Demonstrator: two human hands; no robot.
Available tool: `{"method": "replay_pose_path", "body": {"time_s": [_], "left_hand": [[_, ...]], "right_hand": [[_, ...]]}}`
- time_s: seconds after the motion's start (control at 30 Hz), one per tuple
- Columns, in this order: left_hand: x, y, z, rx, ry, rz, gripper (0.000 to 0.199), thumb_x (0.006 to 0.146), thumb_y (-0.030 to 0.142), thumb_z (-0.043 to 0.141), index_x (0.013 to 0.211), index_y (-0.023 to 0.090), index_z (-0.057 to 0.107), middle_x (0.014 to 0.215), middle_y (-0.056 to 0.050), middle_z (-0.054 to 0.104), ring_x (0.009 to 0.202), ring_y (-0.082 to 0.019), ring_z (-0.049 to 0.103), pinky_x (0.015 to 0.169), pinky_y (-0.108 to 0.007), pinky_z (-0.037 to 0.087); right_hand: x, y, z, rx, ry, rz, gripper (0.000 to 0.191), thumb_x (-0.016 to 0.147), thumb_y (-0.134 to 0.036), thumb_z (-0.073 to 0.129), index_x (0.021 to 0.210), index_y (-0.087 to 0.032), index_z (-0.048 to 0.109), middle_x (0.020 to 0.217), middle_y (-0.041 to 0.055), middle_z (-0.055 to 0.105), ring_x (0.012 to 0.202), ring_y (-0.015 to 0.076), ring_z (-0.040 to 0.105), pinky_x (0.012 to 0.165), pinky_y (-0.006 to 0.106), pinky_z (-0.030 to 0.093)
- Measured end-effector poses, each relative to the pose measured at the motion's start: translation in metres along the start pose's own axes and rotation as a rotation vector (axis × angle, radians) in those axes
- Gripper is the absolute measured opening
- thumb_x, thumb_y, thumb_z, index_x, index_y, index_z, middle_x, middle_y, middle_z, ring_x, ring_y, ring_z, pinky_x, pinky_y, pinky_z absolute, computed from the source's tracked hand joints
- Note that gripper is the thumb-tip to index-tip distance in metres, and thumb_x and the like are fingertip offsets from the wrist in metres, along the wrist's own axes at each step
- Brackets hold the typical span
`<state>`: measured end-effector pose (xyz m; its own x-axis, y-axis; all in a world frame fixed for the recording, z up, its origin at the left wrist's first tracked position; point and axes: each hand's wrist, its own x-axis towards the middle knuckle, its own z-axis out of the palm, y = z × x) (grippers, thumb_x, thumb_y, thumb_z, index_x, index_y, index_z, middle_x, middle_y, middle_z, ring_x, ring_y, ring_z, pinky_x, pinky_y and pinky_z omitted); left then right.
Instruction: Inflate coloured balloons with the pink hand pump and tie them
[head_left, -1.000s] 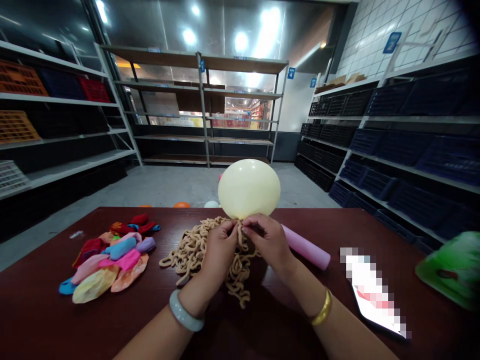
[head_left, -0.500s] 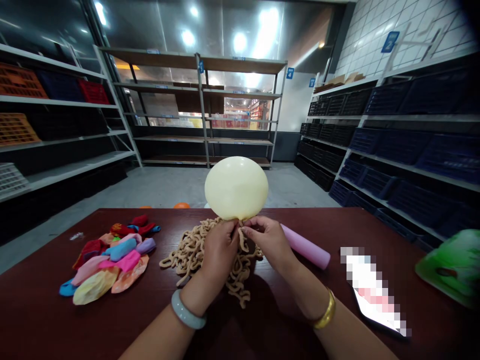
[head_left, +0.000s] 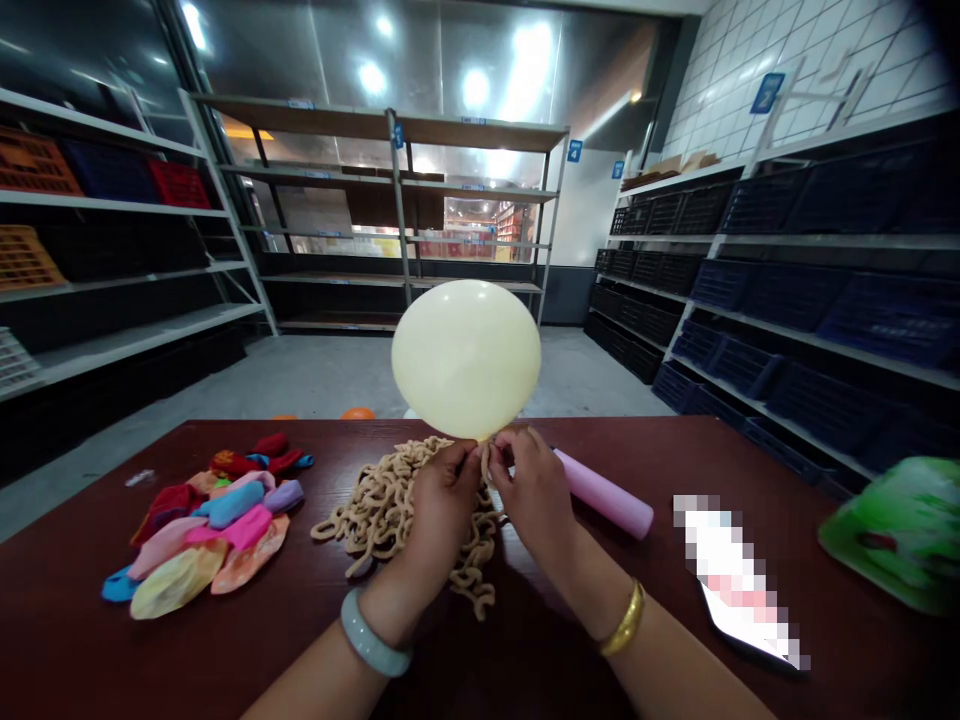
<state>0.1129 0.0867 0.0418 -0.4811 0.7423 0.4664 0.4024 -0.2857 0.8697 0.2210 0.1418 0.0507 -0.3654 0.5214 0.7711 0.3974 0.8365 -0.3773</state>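
A pale yellow inflated balloon stands upright above the table, its neck down between my fingers. My left hand is closed in a pinch at the balloon's neck. Close beside it, my right hand has thumb and fingers bent around a short end of tan cord just under the neck. The fingertips partly hide the neck and the cord end. Under and behind my left hand lies a tangled heap of thick, soft tan cord. A pink-purple cylinder rests to the right of my right hand.
On the dark red table, a pile of limp coloured balloons lies left. At the right are a blurred-out phone and a green package. Shelves with crates line the sides. An orange round thing shows beyond the table edge.
The balloon looks larger and sits a little higher. My right hand's fingers have curled in closer to the neck. The whole view has shifted slightly.
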Motion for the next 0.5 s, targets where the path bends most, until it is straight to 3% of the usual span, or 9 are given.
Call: {"method": "replay_pose_path", "body": {"time_s": [0.13,0.3,0.5], "left_hand": [[-0.0015,-0.0036,0.0010,-0.127,0.039,-0.034,0.022,0.085,0.031,0.057,0.094,0.018,0.072,0.082,-0.002,0.069,0.076,-0.017,0.059,0.074,-0.026,0.045],[-0.0010,-0.0073,0.0025,-0.345,0.049,-0.157,0.023,0.078,0.033,0.066,0.093,0.017,0.074,0.086,-0.004,0.070,0.082,-0.019,0.061,0.080,-0.030,0.047],[-0.0042,0.0011,0.0074,-0.591,0.017,-0.294,0.029,0.076,0.035,0.069,0.096,0.015,0.074,0.089,-0.007,0.070,0.077,-0.018,0.061,0.071,-0.029,0.048]], "right_hand": [[0.0017,-0.0001,-0.0039,0.128,0.002,-0.023,0.009,0.094,-0.018,0.047,0.089,-0.020,0.054,0.089,0.0055,0.060,0.087,0.0190,0.056,0.083,0.032,0.045],[0.0031,-0.0001,-0.0064,0.106,-0.008,-0.046,0.010,0.093,-0.018,0.048,0.089,-0.020,0.057,0.090,0.0060,0.061,0.088,0.0193,0.057,0.084,0.033,0.045],[0.0023,-0.0026,-0.0054,0.070,0.025,-0.103,0.010,0.091,-0.017,0.049,0.092,-0.019,0.059,0.094,0.0076,0.063,0.093,0.0201,0.058,0.087,0.033,0.046]]}}
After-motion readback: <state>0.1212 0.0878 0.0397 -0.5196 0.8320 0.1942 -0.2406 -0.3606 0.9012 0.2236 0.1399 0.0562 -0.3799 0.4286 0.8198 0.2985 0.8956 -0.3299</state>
